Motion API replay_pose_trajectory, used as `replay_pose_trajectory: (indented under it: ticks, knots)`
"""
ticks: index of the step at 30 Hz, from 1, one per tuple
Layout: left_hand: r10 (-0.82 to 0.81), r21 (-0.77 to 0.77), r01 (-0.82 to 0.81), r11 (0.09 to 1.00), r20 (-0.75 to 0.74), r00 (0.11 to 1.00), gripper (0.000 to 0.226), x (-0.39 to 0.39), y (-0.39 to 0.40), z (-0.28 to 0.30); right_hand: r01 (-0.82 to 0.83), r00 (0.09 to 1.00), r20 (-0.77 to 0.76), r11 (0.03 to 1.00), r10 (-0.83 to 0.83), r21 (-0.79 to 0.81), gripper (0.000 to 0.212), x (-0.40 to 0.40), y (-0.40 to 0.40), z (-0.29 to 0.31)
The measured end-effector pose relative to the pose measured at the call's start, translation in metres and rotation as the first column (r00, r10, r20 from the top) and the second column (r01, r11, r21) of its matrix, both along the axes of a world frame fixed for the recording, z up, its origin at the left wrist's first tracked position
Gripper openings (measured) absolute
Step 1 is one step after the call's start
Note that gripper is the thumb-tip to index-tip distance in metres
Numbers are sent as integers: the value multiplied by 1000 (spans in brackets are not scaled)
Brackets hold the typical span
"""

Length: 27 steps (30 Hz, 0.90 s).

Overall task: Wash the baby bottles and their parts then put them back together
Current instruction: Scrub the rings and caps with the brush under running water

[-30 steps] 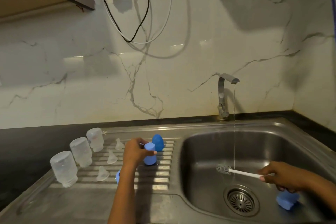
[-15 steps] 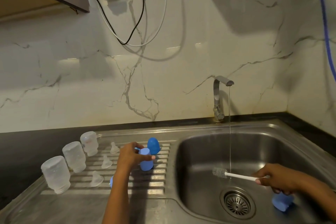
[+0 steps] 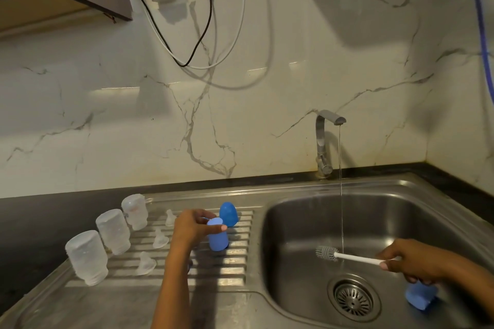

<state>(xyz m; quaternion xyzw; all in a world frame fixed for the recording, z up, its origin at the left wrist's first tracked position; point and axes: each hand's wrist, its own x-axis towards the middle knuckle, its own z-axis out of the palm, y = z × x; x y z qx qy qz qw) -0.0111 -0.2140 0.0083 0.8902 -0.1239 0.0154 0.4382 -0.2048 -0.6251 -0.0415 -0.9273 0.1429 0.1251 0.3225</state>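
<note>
Three clear bottles stand upside down on the ribbed drainboard (image 3: 238,272): near (image 3: 86,257), middle (image 3: 113,230), far (image 3: 134,211). Three clear teats (image 3: 146,263) (image 3: 159,238) (image 3: 170,217) lie beside them. My left hand (image 3: 191,228) grips a blue cap (image 3: 217,235) standing on the drainboard; a second blue cap (image 3: 228,213) stands just behind. My right hand (image 3: 411,262) holds a white-handled brush (image 3: 347,255) over the sink basin (image 3: 288,232), its grey head by the thin water stream. Another blue cap (image 3: 420,296) lies in the basin under my right hand.
The tap (image 3: 324,141) runs a thin stream into the basin, above the drain (image 3: 353,298). A black counter (image 3: 48,211) borders the sink at left and back. Cables (image 3: 203,32) hang from a wall socket above.
The camera view shifted slightly. My left hand stays on the blue cap on the drainboard; my right hand keeps the brush near the stream.
</note>
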Motion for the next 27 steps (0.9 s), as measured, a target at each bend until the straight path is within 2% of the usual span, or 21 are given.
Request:
replay_pose_trajectory:
  ticks: [27]
  knots:
    - [12, -28, -10, 1000, 65, 998, 39, -2, -8, -1, -9, 1000, -25, 999, 8, -34, 20, 0, 1, 0]
